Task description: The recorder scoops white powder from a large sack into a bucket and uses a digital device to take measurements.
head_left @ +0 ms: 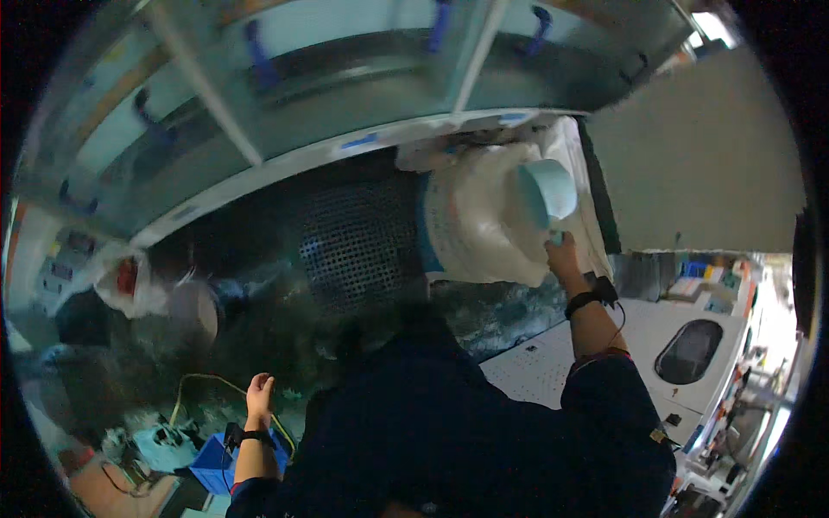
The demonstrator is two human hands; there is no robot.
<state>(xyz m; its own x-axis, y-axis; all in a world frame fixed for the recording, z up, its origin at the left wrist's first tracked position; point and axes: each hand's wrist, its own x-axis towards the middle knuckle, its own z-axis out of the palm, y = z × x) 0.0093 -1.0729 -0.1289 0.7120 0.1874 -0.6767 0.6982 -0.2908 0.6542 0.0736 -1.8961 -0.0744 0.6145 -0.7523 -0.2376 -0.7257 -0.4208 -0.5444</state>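
Two bare hands out. Blue crate (210, 470) at lower left; left hand (260, 395) near it, fingers loosely half-curled. Farther right, a white sack (479, 211) lies. Pale blue scoop (560, 186) over the sack's right part, contact unclear; long axis runs roughly away from the wearer, bowl far, handle near. Right hand (563, 256) grips that handle.

see-through panels (345, 95) in pale frames (479, 56) line the far side — dark floor (246, 332) below, bright light (781, 293) at right.
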